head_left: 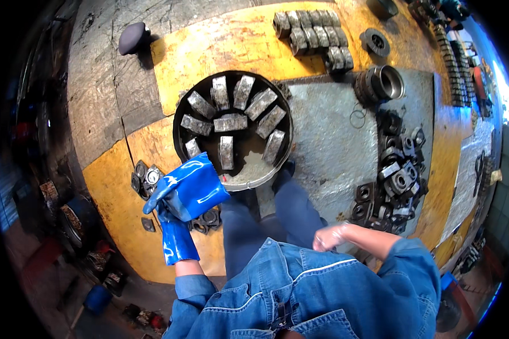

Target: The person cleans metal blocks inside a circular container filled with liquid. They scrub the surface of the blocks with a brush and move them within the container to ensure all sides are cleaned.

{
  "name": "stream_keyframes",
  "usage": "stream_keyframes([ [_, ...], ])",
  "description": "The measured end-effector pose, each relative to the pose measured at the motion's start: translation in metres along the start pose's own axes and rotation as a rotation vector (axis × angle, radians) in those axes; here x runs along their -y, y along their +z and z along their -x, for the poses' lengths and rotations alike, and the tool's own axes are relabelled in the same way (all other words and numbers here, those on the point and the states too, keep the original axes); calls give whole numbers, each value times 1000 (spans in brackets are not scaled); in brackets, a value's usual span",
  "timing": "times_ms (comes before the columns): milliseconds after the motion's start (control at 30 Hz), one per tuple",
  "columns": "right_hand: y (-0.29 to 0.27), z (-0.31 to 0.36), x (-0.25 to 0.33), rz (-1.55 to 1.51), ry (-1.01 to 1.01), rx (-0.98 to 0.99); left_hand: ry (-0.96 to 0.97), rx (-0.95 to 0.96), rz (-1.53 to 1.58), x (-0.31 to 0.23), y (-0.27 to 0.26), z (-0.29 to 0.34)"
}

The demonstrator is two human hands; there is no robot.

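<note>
Yellow paint, worn through to grey steel in broad patches, covers the heavy workbench [220,42] that fills the view; its size lets every part lie flat and within arm's reach. At its middle sits a round black tray [182,141], its wall keeping a fan of grey metal blocks [230,122] from sliding off, with one block more lying toward its near rim. To the right, a heap of dark square nuts and bearing-like parts [393,181] is piled loosely, above it a ribbed steel ring [385,82], and along the far edge a packed row of similar blocks [314,35].

The left hand [189,189], in a glossy blue rubber glove, hovers at the tray's near rim, just above small dark fittings [144,179]; its fingers are loosely curled and grasp nothing I can see. The right hand [329,236], seemingly in a thin clear glove, is clenched close to the denim jacket [322,294], well away from the tray.

Around the bench the workshop floor is dim and cluttered.
</note>
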State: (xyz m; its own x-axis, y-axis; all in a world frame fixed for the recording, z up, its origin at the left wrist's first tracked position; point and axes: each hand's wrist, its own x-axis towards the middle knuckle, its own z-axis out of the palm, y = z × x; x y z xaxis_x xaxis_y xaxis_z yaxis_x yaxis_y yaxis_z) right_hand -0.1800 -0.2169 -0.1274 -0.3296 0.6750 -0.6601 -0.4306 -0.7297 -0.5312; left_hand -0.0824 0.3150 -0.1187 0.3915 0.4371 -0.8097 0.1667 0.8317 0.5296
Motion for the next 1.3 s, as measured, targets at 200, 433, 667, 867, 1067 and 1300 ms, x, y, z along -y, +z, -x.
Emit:
stream_keyframes([
  [200, 55, -82, 34, -320, -169, 2, 472, 290, -1143, -5, 28, -43],
  [433, 108, -283, 89, -207, -598, -757, 539, 330, -1257, -2, -13, -126],
  [667, 123, -330, 84, -476, -524, -197, 558, 232, -1186, 37, -40, -161],
  [867, 101, -298, 68, -597, -460, 772, 568, 149, -1158, 89, -92, -185],
  [1067, 44, -316, 34, -608, -137, 390, 656, 50, -1195, 127, -149, -176],
  [1300, 4, -364, -13, -552, -224, 283, 799, 80, -1242, 139, -162, -192],
])
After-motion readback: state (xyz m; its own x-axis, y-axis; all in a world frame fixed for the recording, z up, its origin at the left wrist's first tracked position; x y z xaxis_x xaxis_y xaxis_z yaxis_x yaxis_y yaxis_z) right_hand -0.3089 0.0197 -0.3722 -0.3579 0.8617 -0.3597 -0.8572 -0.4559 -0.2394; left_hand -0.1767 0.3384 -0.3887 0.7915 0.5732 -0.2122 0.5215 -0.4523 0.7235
